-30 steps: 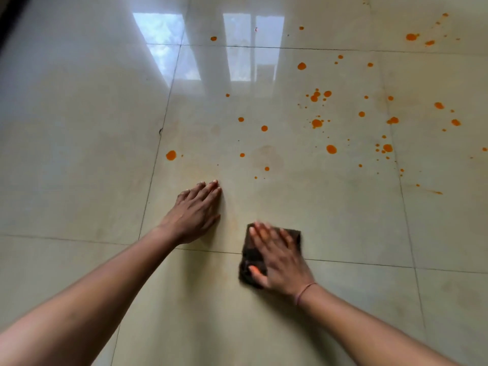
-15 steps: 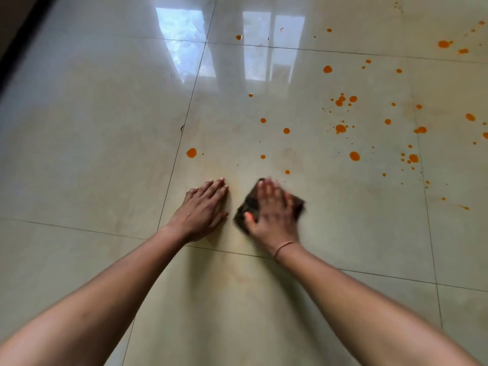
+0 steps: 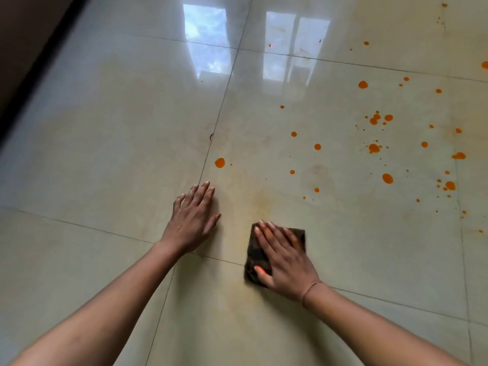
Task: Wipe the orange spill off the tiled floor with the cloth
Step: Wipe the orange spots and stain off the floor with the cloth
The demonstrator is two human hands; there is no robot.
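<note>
A dark folded cloth (image 3: 254,256) lies flat on the glossy beige tiled floor (image 3: 118,154), across a grout line. My right hand (image 3: 284,257) presses down on the cloth with fingers spread, thumb on its near edge. My left hand (image 3: 194,219) rests flat on the floor to the left of the cloth, holding nothing. Orange spill drops (image 3: 373,147) are scattered over the tiles ahead and to the right. One larger drop (image 3: 219,162) sits just beyond my left fingertips. A faint yellowish smear (image 3: 261,204) marks the tile ahead of the cloth.
A dark wall base or threshold (image 3: 34,56) runs diagonally along the upper left. Window reflections (image 3: 206,40) shine on the far tiles. More orange specks (image 3: 484,65) reach the right edge of view.
My right hand has pulled the cloth back toward me after pushing it forward half a second ago. My left hand has stayed planted on the floor.
</note>
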